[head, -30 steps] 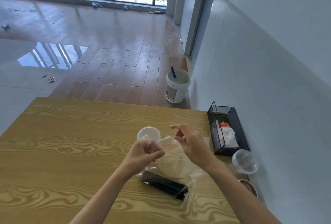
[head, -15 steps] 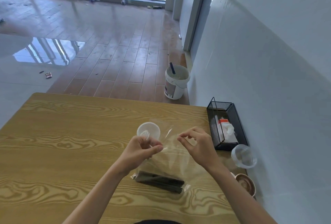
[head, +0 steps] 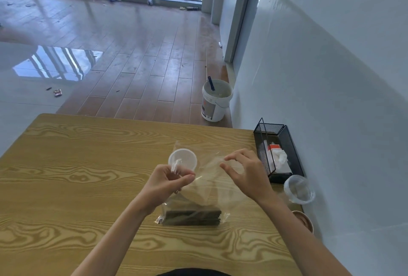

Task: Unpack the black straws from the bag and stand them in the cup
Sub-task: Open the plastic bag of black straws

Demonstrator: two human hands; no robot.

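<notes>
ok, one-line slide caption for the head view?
Both hands pinch open the clear bag of black straws beside the cup.

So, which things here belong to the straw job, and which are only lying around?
For the job:
straws
bag
cup
left hand
right hand

Lying about:
mesh box
second clear cup
brown cup
bucket

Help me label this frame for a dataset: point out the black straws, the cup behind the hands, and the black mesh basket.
black straws point(head: 191, 217): head view, middle of the bundle inside the bag.
cup point(head: 185, 158): head view, inside of its open mouth.
black mesh basket point(head: 291, 149): head view, right mesh wall.
</notes>
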